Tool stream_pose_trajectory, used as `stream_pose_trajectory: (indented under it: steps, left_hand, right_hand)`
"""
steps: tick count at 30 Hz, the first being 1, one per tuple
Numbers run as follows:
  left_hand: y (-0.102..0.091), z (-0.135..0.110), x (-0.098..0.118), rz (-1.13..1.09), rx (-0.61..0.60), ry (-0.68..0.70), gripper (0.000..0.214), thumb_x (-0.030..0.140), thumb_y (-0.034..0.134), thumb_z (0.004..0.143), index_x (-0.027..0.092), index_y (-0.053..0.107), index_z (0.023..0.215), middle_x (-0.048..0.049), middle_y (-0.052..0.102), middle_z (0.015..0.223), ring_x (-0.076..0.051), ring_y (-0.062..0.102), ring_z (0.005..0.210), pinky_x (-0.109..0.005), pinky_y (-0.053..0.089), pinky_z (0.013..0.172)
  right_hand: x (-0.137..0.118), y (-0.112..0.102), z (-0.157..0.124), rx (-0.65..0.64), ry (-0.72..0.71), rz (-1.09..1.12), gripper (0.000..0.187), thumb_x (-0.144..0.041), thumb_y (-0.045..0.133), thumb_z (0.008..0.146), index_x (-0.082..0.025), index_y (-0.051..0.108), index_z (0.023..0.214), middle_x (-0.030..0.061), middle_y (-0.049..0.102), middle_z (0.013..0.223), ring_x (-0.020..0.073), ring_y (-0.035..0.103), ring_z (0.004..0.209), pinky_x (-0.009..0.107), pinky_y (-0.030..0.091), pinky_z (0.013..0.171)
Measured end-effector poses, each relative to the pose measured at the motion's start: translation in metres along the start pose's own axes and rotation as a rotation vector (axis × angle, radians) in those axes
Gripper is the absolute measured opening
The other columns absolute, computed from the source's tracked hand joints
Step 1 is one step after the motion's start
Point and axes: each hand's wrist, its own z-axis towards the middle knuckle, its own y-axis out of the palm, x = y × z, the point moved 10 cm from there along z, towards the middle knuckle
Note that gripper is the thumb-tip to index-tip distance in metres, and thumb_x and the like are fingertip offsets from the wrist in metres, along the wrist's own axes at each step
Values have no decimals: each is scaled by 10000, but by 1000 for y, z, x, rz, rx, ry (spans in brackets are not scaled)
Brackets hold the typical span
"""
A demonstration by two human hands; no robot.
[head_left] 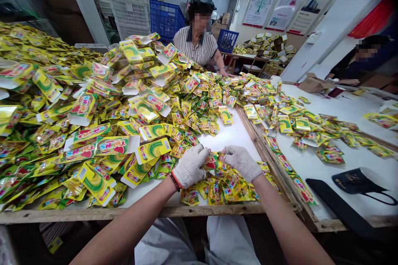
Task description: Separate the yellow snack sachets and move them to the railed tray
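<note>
My left hand, in a white knit glove with a beaded bracelet at the wrist, curls its fingers round a small yellow carton with red and green print. Facing it, my right hand, gloved alike, has thumb and fingers pinched together at the carton's right side; whatever lies in that pinch is too small to make out. Under both hands lie several shiny candy packets near the table's front edge. Just left of my left hand, an open-ended yellow carton rests on the heap.
A large heap of cartons and packets covers the left side. A wooden strip divides the white table. To the right lie a black mug and a flat dark object. Across the table sits a person in a striped shirt.
</note>
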Motion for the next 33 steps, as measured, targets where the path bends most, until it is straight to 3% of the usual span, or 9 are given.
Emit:
stream_pose_trajectory:
  steps: [5, 11, 15, 20, 24, 27, 31, 33]
  left_hand:
    - [-1, -1, -7, -49, 34, -24, 673, 172, 601, 626, 211, 460, 1283, -89, 503, 1144, -264, 512, 1015, -383, 467, 878]
    - [-5, 0, -4, -130, 51, 11, 658, 209, 619, 633, 187, 477, 1275, -88, 510, 1123, -252, 516, 995, -365, 472, 857]
    - [-2, 1, -2, -65, 4, -3, 663, 190, 611, 626, 203, 478, 1275, -89, 517, 1119, -260, 517, 974, -380, 472, 833]
    - [-5, 0, -10, -25, 48, -91, 642, 178, 589, 660, 220, 450, 1285, -95, 494, 1172, -269, 497, 1036, -397, 448, 896]
    - [-1, 0, -5, 23, 30, -75, 635, 161, 578, 658, 209, 458, 1279, -95, 502, 1156, -269, 503, 1010, -394, 454, 866]
    - [2, -1, -2, 20, 11, -57, 645, 163, 577, 657, 204, 449, 1288, -94, 505, 1153, -266, 501, 994, -388, 456, 853]
    - [0, -2, -8, 20, 47, -98, 656, 159, 566, 669, 197, 432, 1310, -104, 491, 1179, -271, 489, 1036, -388, 448, 884]
    - [0, -1, -8, 19, 53, -92, 657, 158, 570, 669, 197, 433, 1310, -104, 493, 1175, -275, 493, 1031, -394, 453, 873]
  right_hand:
    - [4, 7, 2, -79, 18, 71, 279, -439, 636, 709, -169, 654, 776, -41, 562, 588, 95, 460, 480, 213, 372, 462]
    - [-1, 6, 3, -58, 19, 79, 237, -399, 614, 716, -164, 639, 697, -39, 531, 556, 92, 434, 504, 205, 335, 464]
    - [-15, 0, 7, 4, -63, -64, 182, -338, 622, 678, -179, 619, 590, -28, 545, 543, 105, 447, 541, 217, 341, 492]
    - [7, -3, 1, 102, 72, 207, 288, -414, 636, 691, -185, 657, 865, -23, 617, 640, 118, 506, 544, 231, 393, 502]
    - [16, 0, -7, 170, 111, 131, 224, -410, 629, 690, -205, 661, 775, -35, 575, 545, 115, 467, 468, 238, 360, 455]
    - [17, 16, -10, 102, 145, 195, 240, -397, 587, 717, -205, 678, 829, -40, 550, 487, 115, 460, 417, 238, 351, 426]
    - [16, 30, -18, -3, 199, 395, 400, -458, 579, 771, -179, 651, 1048, -32, 573, 490, 128, 519, 420, 225, 330, 405]
    - [10, 36, -25, -94, 196, 416, 383, -477, 582, 785, -177, 634, 1018, -31, 575, 488, 122, 517, 402, 213, 299, 387]
